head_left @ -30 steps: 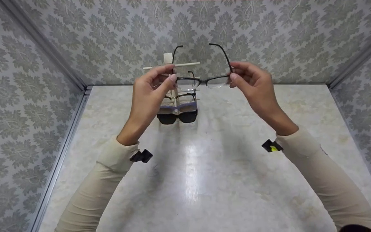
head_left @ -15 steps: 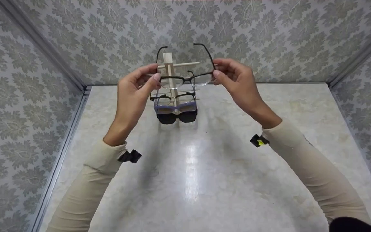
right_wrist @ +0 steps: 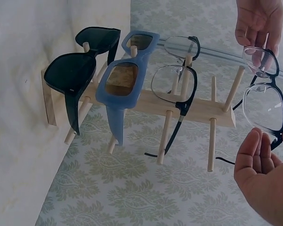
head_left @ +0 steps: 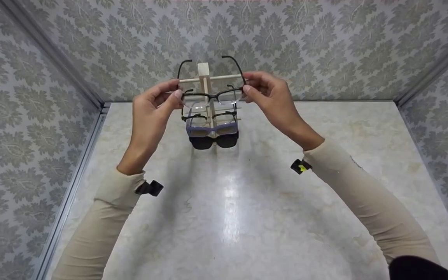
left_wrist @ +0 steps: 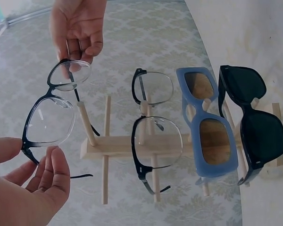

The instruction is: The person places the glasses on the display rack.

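My left hand (head_left: 146,116) pinches one end of a pair of black half-rim eyeglasses (left_wrist: 52,122), where the temple meets the front. At the other end, my right hand (head_left: 276,103) pinches the matching corner between thumb and fingers. The temples are unfolded and point toward the back wall. These eyeglasses are in front of the top of a wooden eyewear stand (head_left: 203,70), one temple on each side of its post. In both wrist views the top pegs lie just beyond the lenses.
Lower on the stand hang another pair of black half-rim eyeglasses (left_wrist: 158,141), blue sunglasses (left_wrist: 219,141) with brown lenses and black sunglasses (left_wrist: 264,134). The stand rises from a pale marbled table (head_left: 247,202). Patterned walls (head_left: 305,35) enclose the back and sides.
Both hands have carried the eyeglasses leftward, from the right of the stand to in front of its post. The eyewear on the stand has stayed put.
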### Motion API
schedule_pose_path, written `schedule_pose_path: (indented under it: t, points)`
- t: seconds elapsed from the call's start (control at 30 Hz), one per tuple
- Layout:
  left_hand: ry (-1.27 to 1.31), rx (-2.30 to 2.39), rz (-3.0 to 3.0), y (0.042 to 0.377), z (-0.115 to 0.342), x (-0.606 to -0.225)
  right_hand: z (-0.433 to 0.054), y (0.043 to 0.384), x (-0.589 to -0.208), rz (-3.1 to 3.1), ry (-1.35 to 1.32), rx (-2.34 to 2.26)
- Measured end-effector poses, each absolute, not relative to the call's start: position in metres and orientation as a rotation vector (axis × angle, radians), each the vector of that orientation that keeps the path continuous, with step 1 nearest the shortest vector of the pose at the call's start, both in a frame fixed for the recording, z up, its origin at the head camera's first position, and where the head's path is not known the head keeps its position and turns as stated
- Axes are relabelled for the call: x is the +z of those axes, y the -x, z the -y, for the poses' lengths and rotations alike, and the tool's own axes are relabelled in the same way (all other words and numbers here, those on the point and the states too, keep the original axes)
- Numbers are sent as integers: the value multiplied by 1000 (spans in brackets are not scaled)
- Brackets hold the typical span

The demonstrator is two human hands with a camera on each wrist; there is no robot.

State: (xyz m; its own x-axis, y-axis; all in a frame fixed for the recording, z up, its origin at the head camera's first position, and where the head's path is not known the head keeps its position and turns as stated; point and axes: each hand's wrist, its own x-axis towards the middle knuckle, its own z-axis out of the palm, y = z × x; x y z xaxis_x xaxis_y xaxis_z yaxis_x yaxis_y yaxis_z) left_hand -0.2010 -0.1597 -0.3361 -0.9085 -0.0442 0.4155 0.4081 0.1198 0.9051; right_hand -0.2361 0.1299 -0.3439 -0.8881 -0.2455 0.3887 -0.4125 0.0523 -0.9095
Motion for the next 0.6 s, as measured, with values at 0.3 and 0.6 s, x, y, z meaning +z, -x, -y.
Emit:
schedule_pose_path:
  t: [0.3,0.6]
  points:
    - [324,-1850,2086,207,165,-347,-123,241,-351,2209,-655,1957]
    - [302,-1887,2092,214,169,-355,-119,242,-356,2228,-649,1972]
